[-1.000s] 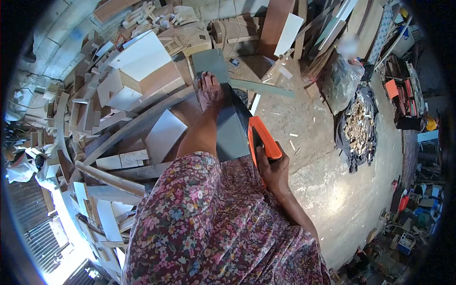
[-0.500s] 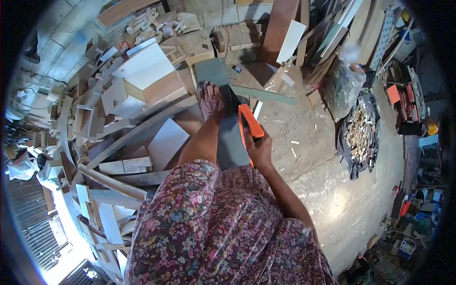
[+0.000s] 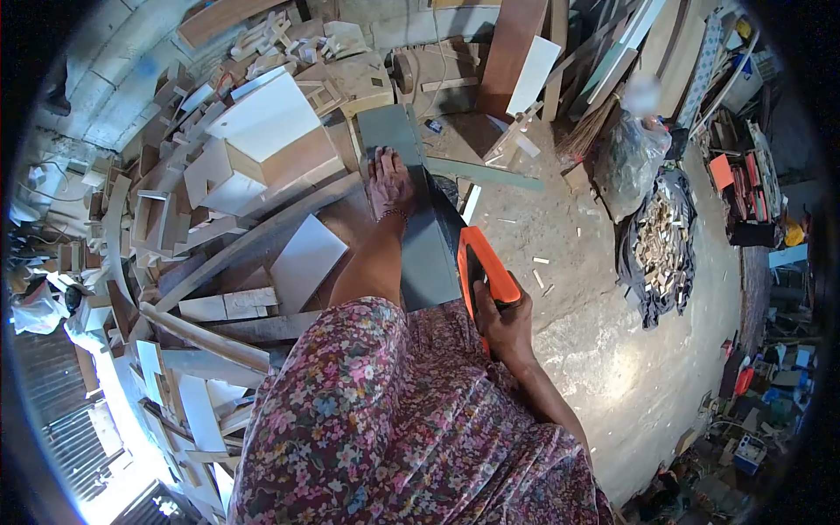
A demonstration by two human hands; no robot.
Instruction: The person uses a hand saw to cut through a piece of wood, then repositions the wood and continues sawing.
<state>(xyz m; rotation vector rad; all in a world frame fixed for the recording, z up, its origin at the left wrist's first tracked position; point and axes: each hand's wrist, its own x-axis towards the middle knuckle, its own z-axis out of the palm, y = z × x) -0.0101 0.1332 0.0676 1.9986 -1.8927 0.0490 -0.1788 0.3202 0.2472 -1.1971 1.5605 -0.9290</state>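
My left hand [image 3: 391,185] lies on a long grey-green board [image 3: 430,267], fingers extended and pressed against its upper face. A bracelet circles that wrist. In my right hand [image 3: 509,325] is the orange and black handle of a handsaw [image 3: 490,269], with the fingers wrapped round it. The saw's dark blade runs forward from the handle along the board's right side. Where the teeth meet the board cannot be made out. The board's near end lies close to my flowered clothing.
Wooden boxes and offcuts [image 3: 262,131] crowd the left side. Long planks [image 3: 516,61] lean at the back, beside a twig broom [image 3: 591,127]. On the right stand a clear plastic bag [image 3: 634,162] and a dark sack of wood scraps [image 3: 661,245]. Small chips dot the concrete floor [image 3: 577,289].
My right hand has drawn the handsaw back toward my body and to the right, so more blade shows. My left hand stays in place on the board.
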